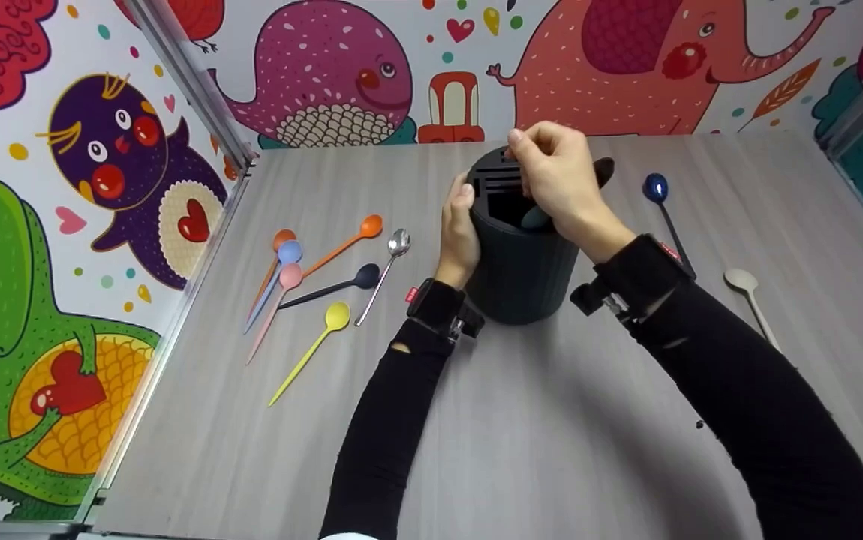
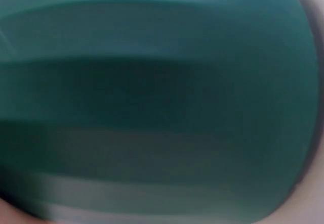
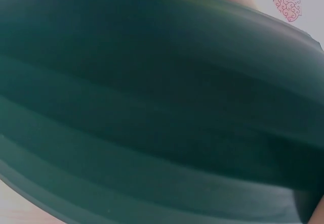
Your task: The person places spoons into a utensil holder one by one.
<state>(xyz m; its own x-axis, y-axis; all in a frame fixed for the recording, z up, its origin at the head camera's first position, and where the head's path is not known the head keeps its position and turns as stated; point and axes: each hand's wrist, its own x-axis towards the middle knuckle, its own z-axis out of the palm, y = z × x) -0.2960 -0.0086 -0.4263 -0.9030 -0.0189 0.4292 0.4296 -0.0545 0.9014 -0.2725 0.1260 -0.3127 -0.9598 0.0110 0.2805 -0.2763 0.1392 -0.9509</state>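
A dark green ribbed utensil holder (image 1: 519,277) with a slotted top stands upright on the table. My left hand (image 1: 460,232) grips its left side; the ribbed wall (image 2: 152,92) fills the left wrist view. Over the slotted top my right hand (image 1: 560,176) has curled fingers, with thumb and forefinger close together at the rear slots. What lies between them is hidden. Below that hand, a grey-green rounded piece (image 1: 535,218) shows in the larger opening. A dark spoon-like end (image 1: 604,172) juts out behind the wrist. In the right wrist view, the holder's wall (image 3: 152,97) covers nearly everything.
Left of the holder lie several spoons, among them yellow (image 1: 338,316), pink (image 1: 290,276), navy (image 1: 366,276) and silver (image 1: 399,241) ones. To the right are a shiny blue spoon (image 1: 656,187) and a cream spoon (image 1: 741,280). Cartoon-printed panels (image 1: 431,45) enclose the table.
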